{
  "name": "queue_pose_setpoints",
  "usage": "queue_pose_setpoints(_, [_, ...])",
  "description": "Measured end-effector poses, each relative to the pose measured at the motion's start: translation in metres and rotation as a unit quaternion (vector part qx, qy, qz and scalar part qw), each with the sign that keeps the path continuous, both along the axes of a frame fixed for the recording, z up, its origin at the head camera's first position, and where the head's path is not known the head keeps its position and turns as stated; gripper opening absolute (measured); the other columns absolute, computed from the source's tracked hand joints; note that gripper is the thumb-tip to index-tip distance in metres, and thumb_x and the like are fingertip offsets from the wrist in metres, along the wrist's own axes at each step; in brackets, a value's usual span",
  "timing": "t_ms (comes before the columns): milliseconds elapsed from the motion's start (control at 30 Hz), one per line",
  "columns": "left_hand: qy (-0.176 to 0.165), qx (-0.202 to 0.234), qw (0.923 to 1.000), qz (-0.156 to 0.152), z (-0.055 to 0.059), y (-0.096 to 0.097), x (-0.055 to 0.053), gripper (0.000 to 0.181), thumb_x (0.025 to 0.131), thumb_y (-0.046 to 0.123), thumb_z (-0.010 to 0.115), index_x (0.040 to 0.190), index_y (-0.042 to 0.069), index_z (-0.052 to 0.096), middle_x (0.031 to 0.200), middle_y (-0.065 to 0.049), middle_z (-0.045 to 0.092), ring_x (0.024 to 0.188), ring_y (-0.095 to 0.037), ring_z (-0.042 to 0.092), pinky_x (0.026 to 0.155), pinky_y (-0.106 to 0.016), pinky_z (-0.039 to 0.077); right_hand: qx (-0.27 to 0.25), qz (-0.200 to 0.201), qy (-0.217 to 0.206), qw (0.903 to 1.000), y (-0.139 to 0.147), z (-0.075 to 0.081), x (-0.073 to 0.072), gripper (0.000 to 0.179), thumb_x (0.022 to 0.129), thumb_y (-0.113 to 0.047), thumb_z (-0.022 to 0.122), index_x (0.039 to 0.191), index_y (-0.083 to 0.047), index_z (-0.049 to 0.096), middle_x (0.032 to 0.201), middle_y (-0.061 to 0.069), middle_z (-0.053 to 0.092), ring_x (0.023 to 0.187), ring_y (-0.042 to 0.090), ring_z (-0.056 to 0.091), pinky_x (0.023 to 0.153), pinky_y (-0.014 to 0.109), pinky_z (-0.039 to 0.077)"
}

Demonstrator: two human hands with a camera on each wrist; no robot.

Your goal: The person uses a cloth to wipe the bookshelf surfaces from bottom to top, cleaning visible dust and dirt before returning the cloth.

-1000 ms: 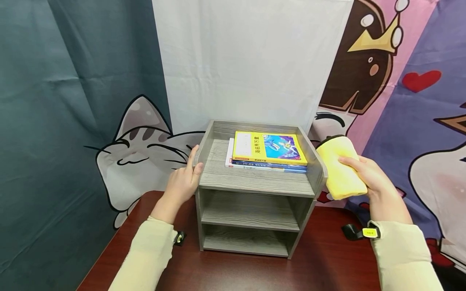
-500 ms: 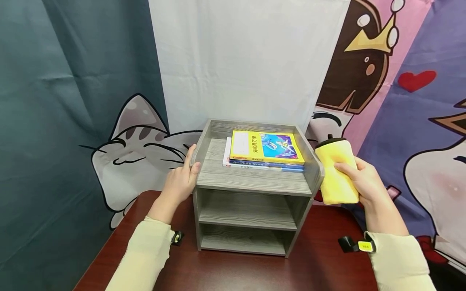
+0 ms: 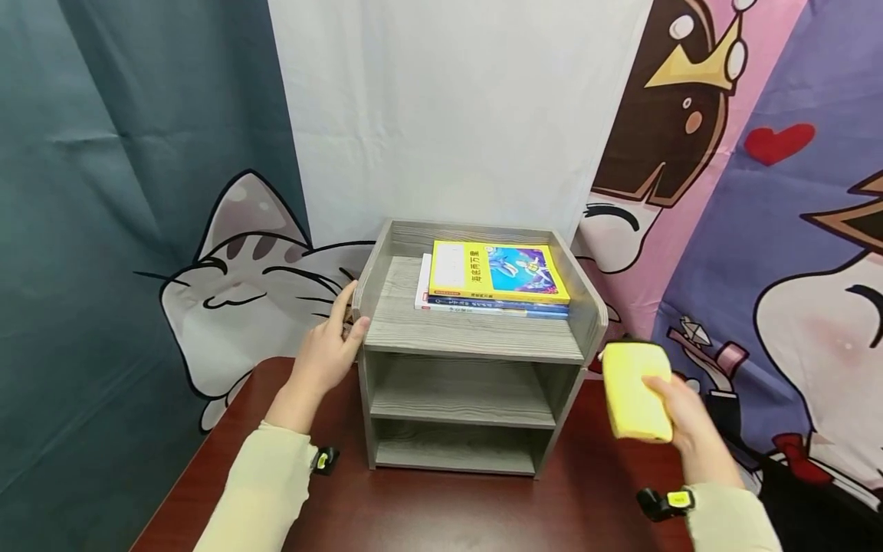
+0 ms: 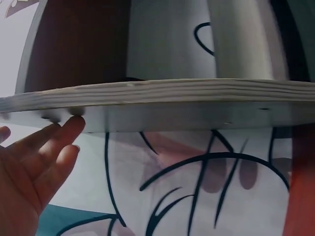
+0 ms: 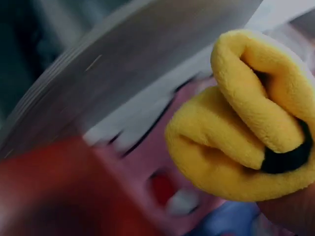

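Observation:
In the head view a grey wood-grain shelf unit (image 3: 469,337) stands with a small stack of books on its top, a yellow one (image 3: 497,272) uppermost. Straight fingers of my left hand (image 3: 324,353) touch the outer face of its left side panel; the left wrist view shows these fingertips (image 4: 74,123) against the panel (image 4: 172,115). My right hand (image 3: 690,414) grips a folded yellow cloth (image 3: 635,391), thumb on its near face, just off the unit's right side. Close up in the right wrist view, the cloth (image 5: 236,123) shows its layered folds and a dark edging.
The unit rests on a dark red-brown table (image 3: 441,514). Behind hangs a printed cloth backdrop (image 3: 455,115) with cartoon figures, close to the unit's back. Two lower compartments (image 3: 462,391) face me.
My right hand has brought the yellow cloth down along the outside of the unit's right side. My left hand stays at the left panel. The head view has shifted slightly.

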State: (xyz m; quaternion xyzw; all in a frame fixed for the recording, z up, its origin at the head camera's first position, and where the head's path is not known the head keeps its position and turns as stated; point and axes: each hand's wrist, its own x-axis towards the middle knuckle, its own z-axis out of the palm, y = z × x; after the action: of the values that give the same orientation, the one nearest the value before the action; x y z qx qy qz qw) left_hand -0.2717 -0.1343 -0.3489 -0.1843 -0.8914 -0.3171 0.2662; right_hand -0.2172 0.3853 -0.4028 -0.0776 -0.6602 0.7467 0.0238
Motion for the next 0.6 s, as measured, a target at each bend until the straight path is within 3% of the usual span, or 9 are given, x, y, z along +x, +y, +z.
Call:
queue_pose_setpoints(33, [-0.003, 0.004, 1.0000, -0.002, -0.003, -0.001, 0.000, 0.060, 0.096, 0.046, 0.042, 0.147, 0.024, 0.020, 0.086, -0.012, 0.064, 0.069, -0.026, 0.060, 0.061, -0.044, 0.045, 0.010, 0.004, -0.018, 0.9998, 0.002, -0.018, -0.004, 0.006, 0.096, -0.018, 0.048, 0.100, -0.020, 0.052, 0.076, -0.003, 0.063, 0.066, 0.015, 0.063, 0.058, 0.036, 0.053])
queue_pose_setpoints(133, [-0.005, 0.004, 1.0000, -0.003, -0.009, -0.001, 0.002, 0.063, 0.094, 0.044, 0.046, 0.147, 0.022, 0.021, 0.112, -0.016, 0.061, 0.085, -0.028, 0.063, 0.070, -0.047, 0.047, 0.021, 0.036, -0.041, 0.9983, 0.004, -0.073, -0.016, 0.025, 0.093, -0.021, 0.053, 0.111, -0.009, 0.042, 0.078, 0.000, 0.061, 0.067, 0.017, 0.063, 0.059, 0.038, 0.053])
queue_pose_setpoints(267, [0.000, -0.018, 0.9998, 0.006, -0.012, 0.000, 0.005, 0.063, 0.096, 0.043, 0.043, 0.148, 0.017, 0.018, 0.116, -0.022, 0.059, 0.087, -0.037, 0.062, 0.071, -0.051, 0.046, 0.023, 0.030, -0.062, 0.9974, -0.011, -0.129, -0.024, 0.051, 0.089, -0.021, 0.056, 0.122, 0.005, 0.028, 0.080, 0.005, 0.058, 0.067, 0.019, 0.062, 0.060, 0.039, 0.052])
queue_pose_setpoints(333, [0.002, -0.026, 0.9996, 0.009, -0.014, 0.000, 0.005, 0.063, 0.097, 0.043, 0.040, 0.149, 0.016, 0.016, 0.117, -0.026, 0.057, 0.088, -0.041, 0.061, 0.072, -0.053, 0.045, 0.023, 0.010, -0.073, 0.9970, -0.022, -0.146, -0.026, 0.053, 0.091, -0.019, 0.055, 0.128, 0.005, 0.024, 0.083, 0.006, 0.057, 0.068, 0.019, 0.061, 0.060, 0.039, 0.052])
queue_pose_setpoints(367, [0.004, -0.028, 0.9995, 0.011, -0.014, 0.000, 0.006, 0.063, 0.097, 0.043, 0.040, 0.149, 0.016, 0.016, 0.118, -0.026, 0.056, 0.089, -0.043, 0.060, 0.072, -0.054, 0.045, 0.038, -0.011, -0.088, 0.9954, -0.029, -0.152, -0.027, 0.059, 0.092, -0.020, 0.054, 0.131, 0.006, 0.019, 0.084, 0.006, 0.056, 0.069, 0.018, 0.061, 0.061, 0.039, 0.052])
queue_pose_setpoints(500, [0.015, -0.036, 0.9992, 0.013, -0.016, 0.001, 0.007, 0.062, 0.098, 0.042, 0.039, 0.149, 0.015, 0.017, 0.117, -0.028, 0.056, 0.084, -0.044, 0.061, 0.068, -0.054, 0.046, 0.068, -0.032, -0.103, 0.9919, -0.044, -0.168, -0.030, 0.058, 0.095, -0.017, 0.051, 0.138, 0.003, 0.018, 0.090, 0.008, 0.054, 0.071, 0.017, 0.059, 0.061, 0.038, 0.051])
queue_pose_setpoints(600, [0.024, -0.040, 0.9988, 0.014, -0.017, 0.002, 0.008, 0.061, 0.098, 0.040, 0.039, 0.149, 0.013, 0.018, 0.110, -0.030, 0.059, 0.080, -0.043, 0.061, 0.064, -0.053, 0.046, 0.136, -0.034, -0.098, 0.9852, -0.048, -0.175, -0.031, 0.055, 0.096, -0.018, 0.050, 0.138, 0.005, 0.022, 0.095, 0.019, 0.054, 0.075, 0.022, 0.059, 0.064, 0.037, 0.050])
